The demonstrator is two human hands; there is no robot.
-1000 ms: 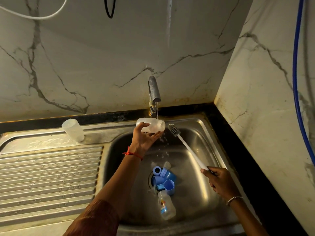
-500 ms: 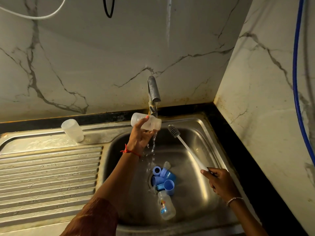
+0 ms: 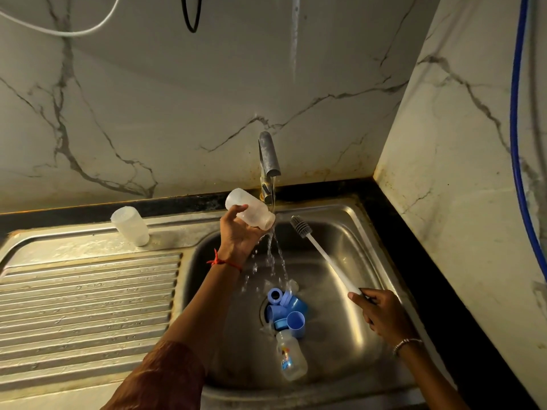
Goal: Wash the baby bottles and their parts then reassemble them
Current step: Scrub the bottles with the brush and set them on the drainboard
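L hand (image 3: pixel 236 235) grips clear bottle (image 3: pixel 250 211) tilted mouth-down under tap (image 3: pixel 269 156), water pouring into sink (image 3: pixel 349 220). R hand (image 3: pixel 381 313) holds bottle brush (image 3: pixel 321 253) by handle. Blue parts (image 3: pixel 285 310) + 2nd bottle (image 3: pixel 291 359) at drain.

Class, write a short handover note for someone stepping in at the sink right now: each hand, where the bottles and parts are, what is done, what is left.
Left hand grips a clear bottle, mouth tipped down under the running tap, water pouring out.
Right hand holds the bottle brush by its handle end, head raised over the sink.
A second bottle stands at the head of the draining board, seemingly washed.
A printed bottle and blue parts lie at the sink's bottom.
Left: finish this rinse, wash the rest, reassemble everything.
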